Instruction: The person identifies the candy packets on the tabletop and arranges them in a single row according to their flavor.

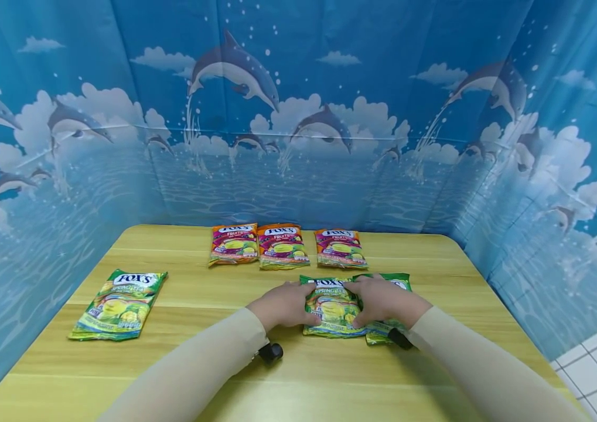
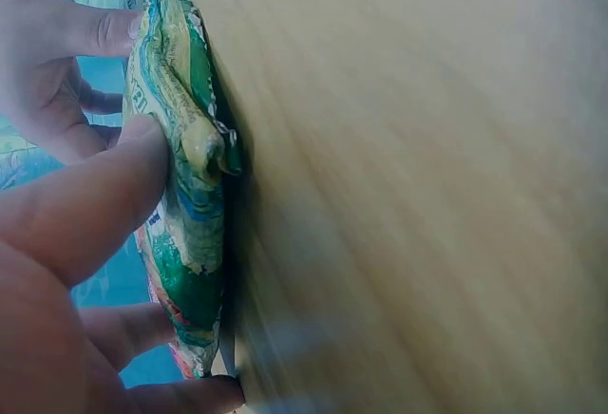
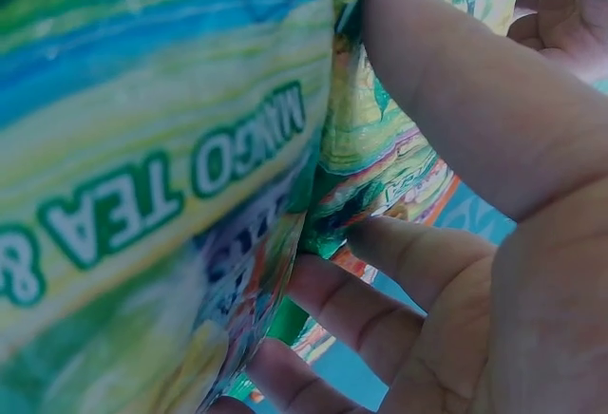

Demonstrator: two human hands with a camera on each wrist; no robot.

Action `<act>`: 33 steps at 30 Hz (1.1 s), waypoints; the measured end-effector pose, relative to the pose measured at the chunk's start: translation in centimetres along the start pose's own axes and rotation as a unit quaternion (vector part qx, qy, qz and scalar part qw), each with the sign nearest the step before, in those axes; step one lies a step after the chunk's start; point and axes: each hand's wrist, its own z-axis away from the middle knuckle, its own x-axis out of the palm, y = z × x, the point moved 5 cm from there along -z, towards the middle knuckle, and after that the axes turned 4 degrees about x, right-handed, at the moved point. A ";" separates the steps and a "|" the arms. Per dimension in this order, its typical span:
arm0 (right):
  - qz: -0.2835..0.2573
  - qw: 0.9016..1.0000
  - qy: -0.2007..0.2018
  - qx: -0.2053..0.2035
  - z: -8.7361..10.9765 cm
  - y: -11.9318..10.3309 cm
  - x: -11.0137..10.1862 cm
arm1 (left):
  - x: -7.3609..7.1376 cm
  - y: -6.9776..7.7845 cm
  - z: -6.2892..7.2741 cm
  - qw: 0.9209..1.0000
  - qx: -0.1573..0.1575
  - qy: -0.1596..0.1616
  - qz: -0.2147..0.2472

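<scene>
A green FOX'S spring tea candy bag [image 1: 336, 310] lies face up on the table, right of the middle, between both hands. My left hand [image 1: 289, 305] holds its left edge, thumb low on the side and fingers near the top corner. My right hand [image 1: 385, 299] holds the opposite edge, seen in the right wrist view with the thumb [image 3: 456, 82] against the bag. Under and beside that hand lies a second green candy bag [image 1: 402, 282], partly covered by it. In the left wrist view, the held bag's crimped end [image 2: 195, 139] shows close over the tabletop.
Along the table's back lie three orange-and-purple FOX'S fruits candy bags, at left [image 1: 234, 245], middle [image 1: 283, 247] and right [image 1: 340, 249]. Another green candy bag [image 1: 119, 306] sits at the far left. A blue dolphin-print curtain [image 1: 298, 181] encloses the wooden table [image 1: 214, 363].
</scene>
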 end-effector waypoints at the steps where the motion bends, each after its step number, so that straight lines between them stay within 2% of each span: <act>1: 0.000 1.000 -0.001 0.001 0.0 0.0 0.0 | 0.0 0.0 0.0 1.000 0.000 0.000 0.001; 21: 0.009 1.000 0.002 0.007 -0.6 -0.3 0.0 | -0.3 0.3 0.3 1.000 0.007 -0.004 0.009; 33: -0.022 1.000 0.001 0.015 -0.6 -0.6 0.0 | 0.0 0.1 -0.1 1.000 0.011 -0.001 0.005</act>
